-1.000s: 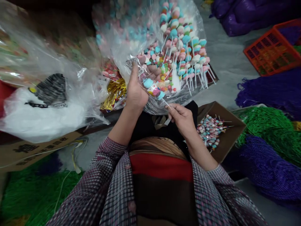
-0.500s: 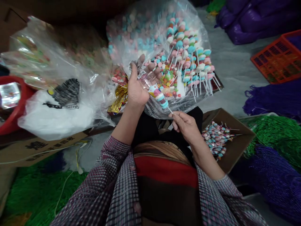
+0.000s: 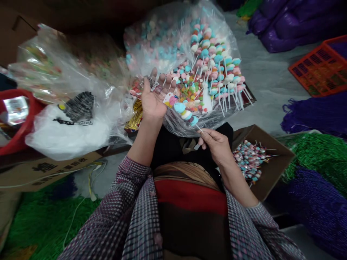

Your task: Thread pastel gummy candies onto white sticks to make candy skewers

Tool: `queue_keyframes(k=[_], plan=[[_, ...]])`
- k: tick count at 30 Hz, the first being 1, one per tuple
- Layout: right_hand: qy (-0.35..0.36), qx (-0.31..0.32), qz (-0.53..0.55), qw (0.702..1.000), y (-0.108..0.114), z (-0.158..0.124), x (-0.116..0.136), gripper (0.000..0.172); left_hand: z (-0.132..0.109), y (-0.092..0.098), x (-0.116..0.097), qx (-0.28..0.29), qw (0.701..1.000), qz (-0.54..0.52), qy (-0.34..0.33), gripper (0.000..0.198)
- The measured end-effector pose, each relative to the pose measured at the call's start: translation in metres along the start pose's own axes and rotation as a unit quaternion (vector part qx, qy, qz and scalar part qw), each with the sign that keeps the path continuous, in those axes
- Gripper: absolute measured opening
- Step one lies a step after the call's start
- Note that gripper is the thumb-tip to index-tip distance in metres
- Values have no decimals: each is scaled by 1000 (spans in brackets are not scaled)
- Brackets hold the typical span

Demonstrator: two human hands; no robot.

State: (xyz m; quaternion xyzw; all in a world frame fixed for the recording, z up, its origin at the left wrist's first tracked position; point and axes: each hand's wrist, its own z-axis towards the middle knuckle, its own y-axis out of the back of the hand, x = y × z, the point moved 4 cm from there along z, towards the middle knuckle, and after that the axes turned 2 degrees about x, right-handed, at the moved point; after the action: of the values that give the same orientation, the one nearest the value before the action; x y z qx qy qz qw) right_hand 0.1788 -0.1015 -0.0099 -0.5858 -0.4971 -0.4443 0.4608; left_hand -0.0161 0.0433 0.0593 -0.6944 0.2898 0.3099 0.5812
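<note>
My right hand (image 3: 213, 142) pinches the thin white stick of a candy skewer (image 3: 186, 113) threaded with blue, white and dark soft pieces. Palm up, my left hand (image 3: 154, 97) has its fingers partly curled around a clear printed wrapper (image 3: 170, 99). The skewer's upper end meets the wrapper's printed edge; whether its tip is inside I cannot tell. Beyond my hands, a pile of similar candy skewers (image 3: 217, 72) lies on clear plastic with loose ring-shaped gummies (image 3: 189, 86). A gold foil bundle (image 3: 135, 117) sits beside my left wrist.
At my right stands an open cardboard box (image 3: 279, 166) with wrapped skewers inside. Left are a white plastic bag (image 3: 70, 139) and a red bucket (image 3: 27, 135). An orange crate (image 3: 311, 70), purple strands (image 3: 314, 112) and green strands (image 3: 317, 151) lie on the right.
My left hand with the wrapper has shifted slightly left and down. More of the skewer's candy shows outside the wrapper; my right hand has barely moved.
</note>
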Motion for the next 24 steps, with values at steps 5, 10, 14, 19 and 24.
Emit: queue_keyframes(k=[5,10,14,19,24], plan=[[12,-8,20,1000,5,-7,-3,35,-12,-7,6,-12,1000,26,13,47],[23,-18,32,999,11,-18,-2,31,-27,-20,6,15,1000,12,19,49],[27,-23,32,999,16,-27,0,33,-33,-24,6,33,999,-10,22,51],[37,-9,43,998,16,-35,1,31,-36,-22,10,17,999,-31,31,55],[50,-15,32,998,17,-38,-1,31,-43,-28,9,19,995,-86,53,55]])
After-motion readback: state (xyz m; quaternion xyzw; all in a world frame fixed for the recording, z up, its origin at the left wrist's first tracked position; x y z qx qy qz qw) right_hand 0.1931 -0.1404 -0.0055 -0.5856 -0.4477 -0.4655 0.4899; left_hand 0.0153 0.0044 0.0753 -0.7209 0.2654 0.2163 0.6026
